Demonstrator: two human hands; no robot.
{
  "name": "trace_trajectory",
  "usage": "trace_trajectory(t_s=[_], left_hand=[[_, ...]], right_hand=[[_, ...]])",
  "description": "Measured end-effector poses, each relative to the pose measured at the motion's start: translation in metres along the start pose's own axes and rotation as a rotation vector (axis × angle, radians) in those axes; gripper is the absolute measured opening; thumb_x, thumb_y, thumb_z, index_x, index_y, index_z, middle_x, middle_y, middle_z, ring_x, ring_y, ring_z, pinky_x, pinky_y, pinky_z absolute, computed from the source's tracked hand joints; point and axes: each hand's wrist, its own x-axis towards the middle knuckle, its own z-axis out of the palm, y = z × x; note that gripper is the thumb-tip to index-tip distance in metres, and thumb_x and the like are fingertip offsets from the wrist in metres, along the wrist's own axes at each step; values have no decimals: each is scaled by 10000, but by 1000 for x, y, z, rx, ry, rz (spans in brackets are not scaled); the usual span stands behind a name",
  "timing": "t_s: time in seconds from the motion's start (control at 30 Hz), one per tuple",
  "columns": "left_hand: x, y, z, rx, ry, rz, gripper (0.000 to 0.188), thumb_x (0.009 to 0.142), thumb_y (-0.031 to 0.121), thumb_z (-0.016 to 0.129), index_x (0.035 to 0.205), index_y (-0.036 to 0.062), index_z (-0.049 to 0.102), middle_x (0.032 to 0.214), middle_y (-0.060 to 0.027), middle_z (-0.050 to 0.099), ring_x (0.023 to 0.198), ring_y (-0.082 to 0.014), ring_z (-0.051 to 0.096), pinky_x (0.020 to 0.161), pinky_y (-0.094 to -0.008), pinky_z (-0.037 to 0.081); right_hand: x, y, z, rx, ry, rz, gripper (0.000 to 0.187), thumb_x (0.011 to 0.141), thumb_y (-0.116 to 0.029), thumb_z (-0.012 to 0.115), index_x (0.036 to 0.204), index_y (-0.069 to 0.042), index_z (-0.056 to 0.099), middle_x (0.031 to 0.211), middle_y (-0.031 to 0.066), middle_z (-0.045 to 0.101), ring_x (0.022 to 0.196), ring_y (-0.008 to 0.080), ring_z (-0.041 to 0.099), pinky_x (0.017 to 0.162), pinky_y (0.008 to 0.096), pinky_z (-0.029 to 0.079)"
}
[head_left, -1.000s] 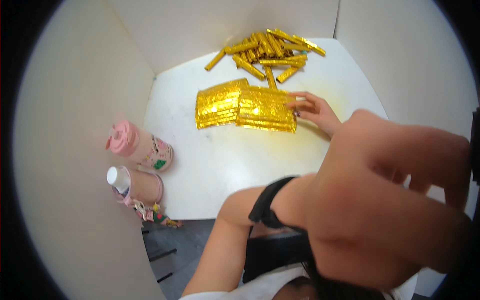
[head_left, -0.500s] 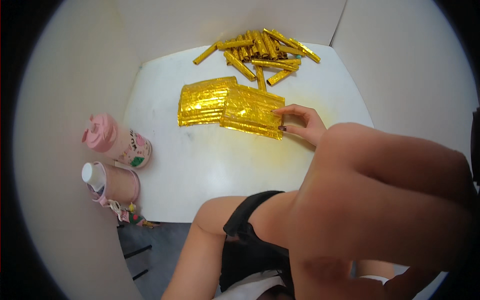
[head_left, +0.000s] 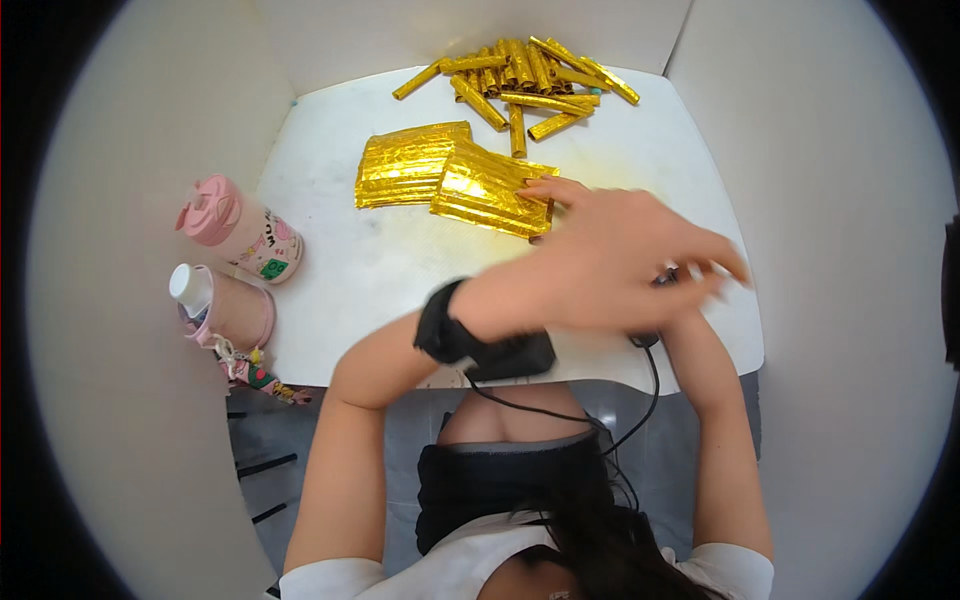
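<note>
In the head view, the only view, my left hand [head_left: 615, 262] crosses in front of my right forearm [head_left: 705, 375], blurred, its fingers loosely spread toward the right; I see nothing in its grasp. My right hand [head_left: 556, 189] is mostly hidden behind it. The fingertips that show lie on the right edge of the right stack [head_left: 488, 190], gold and ridged, flat on the table [head_left: 330, 310]. I cannot tell whether they pinch it or only rest there. The right stack overlaps the right side of the left stack [head_left: 405, 168], so the 2 touch, tilted a little against each other.

Just behind them is a heap of gold rolls [head_left: 520, 70], 1 of which points toward the stacks. A black band [head_left: 440, 325] circles my left wrist, and a black cable [head_left: 657, 385] hangs below my hands. At the table's left side are a pink bottle [head_left: 262, 240] and, near it, a pink holder [head_left: 240, 312] with a white cap [head_left: 184, 283] sticking out. A colourful charm [head_left: 262, 379] hangs beside the holder.
</note>
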Motion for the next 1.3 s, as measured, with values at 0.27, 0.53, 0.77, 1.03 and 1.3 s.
trace_trajectory(t_s=[0.27,0.53,0.77,1.03,1.3], left_hand=[[-88,-103,-85,718,-29,-320,503,743,311,782,1180,104,643,1091,-116,672,1015,-281,626,911,-343,476],[-98,-112,-88,227,245,-559,455,777,143,742,1217,108,632,1173,-40,653,1039,-141,583,906,-279,459],[-106,-114,-75,-197,394,-742,321,895,177,666,1185,44,625,1070,-29,660,911,-70,590,816,-216,472],[-116,-125,-71,-295,437,-766,389,895,235,678,1206,15,596,1003,-18,667,856,-52,605,734,-192,483],[-119,-136,-73,-342,420,-707,339,887,202,685,1167,25,612,957,-25,684,826,-51,624,717,-199,495]], right_hand=[[15,-9,-1,147,131,97,263,897,-54,569,1143,15,631,1075,79,669,1015,165,615,908,290,473],[17,-13,-7,674,396,212,232,920,-89,598,1135,-13,638,943,58,700,822,60,624,730,200,488],[15,-26,-9,720,420,286,306,920,-155,630,1188,-11,599,884,51,703,769,65,638,695,199,487],[15,-6,-15,734,357,330,219,938,-186,600,1082,-28,649,947,22,680,819,50,621,738,200,489],[12,-17,-24,816,297,374,285,906,-158,612,1156,-23,594,959,17,665,841,57,613,747,216,502]])
